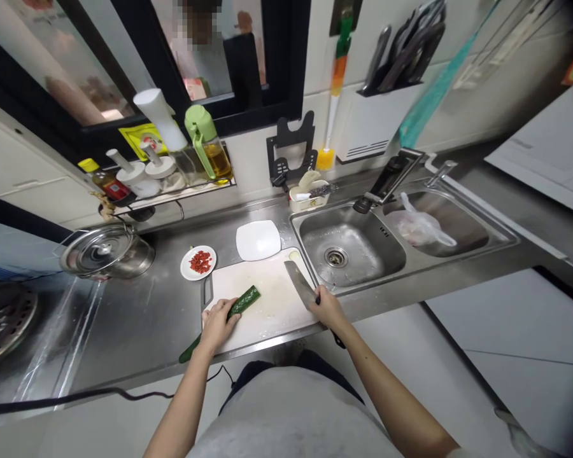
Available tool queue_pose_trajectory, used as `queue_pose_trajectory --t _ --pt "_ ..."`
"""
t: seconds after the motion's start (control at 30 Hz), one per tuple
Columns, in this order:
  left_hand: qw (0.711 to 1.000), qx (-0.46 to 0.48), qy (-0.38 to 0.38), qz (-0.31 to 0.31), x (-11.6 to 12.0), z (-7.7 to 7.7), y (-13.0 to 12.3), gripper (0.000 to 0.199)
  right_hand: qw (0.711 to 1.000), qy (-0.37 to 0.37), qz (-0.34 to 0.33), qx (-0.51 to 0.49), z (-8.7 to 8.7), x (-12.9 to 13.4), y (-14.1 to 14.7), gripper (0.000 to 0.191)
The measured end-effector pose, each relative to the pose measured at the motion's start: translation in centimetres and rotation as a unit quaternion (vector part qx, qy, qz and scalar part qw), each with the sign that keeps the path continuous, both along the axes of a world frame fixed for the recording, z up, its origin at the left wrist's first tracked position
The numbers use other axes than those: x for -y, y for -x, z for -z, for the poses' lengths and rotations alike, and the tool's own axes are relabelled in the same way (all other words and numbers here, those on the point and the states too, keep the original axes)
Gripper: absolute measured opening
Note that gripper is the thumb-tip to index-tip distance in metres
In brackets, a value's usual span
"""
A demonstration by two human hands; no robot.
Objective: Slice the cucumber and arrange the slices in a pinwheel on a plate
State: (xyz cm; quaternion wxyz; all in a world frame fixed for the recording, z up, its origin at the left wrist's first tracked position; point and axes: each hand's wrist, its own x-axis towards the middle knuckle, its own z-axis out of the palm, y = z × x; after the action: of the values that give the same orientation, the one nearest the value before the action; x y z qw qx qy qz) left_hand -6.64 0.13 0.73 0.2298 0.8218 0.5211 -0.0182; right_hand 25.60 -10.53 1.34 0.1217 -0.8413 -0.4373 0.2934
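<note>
My left hand (219, 323) is wrapped round a dark green cucumber (246, 300) on the white cutting board (262, 324). The cucumber's cut end points to the upper right; its other end sticks out below my wrist, past the board's left side. In my right hand (328, 308) is the black handle of a kitchen knife (298, 283), its broad blade over the board's right side, apart from the cucumber. A pale green cut piece (293, 255) lies at the board's upper right corner. Beyond the board are an empty white plate (258, 240) and a small plate (185, 267) of chopped red pieces.
A double sink (396, 270) with a faucet (394, 175) lies to the right, a plastic bag (424, 226) in its far basin. Leftward stands a lidded steel pot (138, 254). Bottles and jars fill a wall shelf (191, 193). A knife rack (367, 124) hangs on the wall.
</note>
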Motion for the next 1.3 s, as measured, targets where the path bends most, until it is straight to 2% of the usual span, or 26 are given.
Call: queue_pose_trajectory --t 0.17,0.3,0.5,0.67,0.9,1.0,1.17,1.3 --pt "1.000 -0.014 -0.021 0.019 0.8 -0.6 -0.3 0.056 0.998 0.044 -0.047 0.021 -1.5 -0.6 0.7 0.020" --pt "0.997 0.000 -0.062 0.052 0.9 -1.1 -1.6 0.061 0.990 0.079 -0.100 0.054 -2.5 -1.4 1.5 0.022" --pt "0.992 0.048 -0.086 0.084 0.7 0.1 -3.3 0.054 0.982 0.105 -0.143 0.071 -2.7 -2.6 2.3 0.025" --pt "0.990 0.048 -0.099 0.092 0.9 1.1 -2.3 0.049 0.976 0.110 -0.176 0.067 -3.7 -3.1 3.4 0.027" --pt "0.993 0.009 -0.105 0.051 0.4 0.7 -2.2 0.054 0.963 0.105 -0.245 0.037 -4.8 -3.5 7.0 0.034" --pt "0.995 0.000 -0.089 0.055 0.1 0.6 -2.4 0.053 0.959 0.114 -0.258 0.029 -4.9 -3.4 8.1 0.035" --pt "0.995 0.015 -0.070 0.072 0.6 0.8 -2.1 0.046 0.954 0.124 -0.274 0.025 -5.5 -3.0 8.6 0.035" --pt "0.991 0.031 -0.107 0.075 1.4 1.2 -2.0 0.044 0.946 0.119 -0.299 0.041 -5.8 -2.5 8.9 0.034"
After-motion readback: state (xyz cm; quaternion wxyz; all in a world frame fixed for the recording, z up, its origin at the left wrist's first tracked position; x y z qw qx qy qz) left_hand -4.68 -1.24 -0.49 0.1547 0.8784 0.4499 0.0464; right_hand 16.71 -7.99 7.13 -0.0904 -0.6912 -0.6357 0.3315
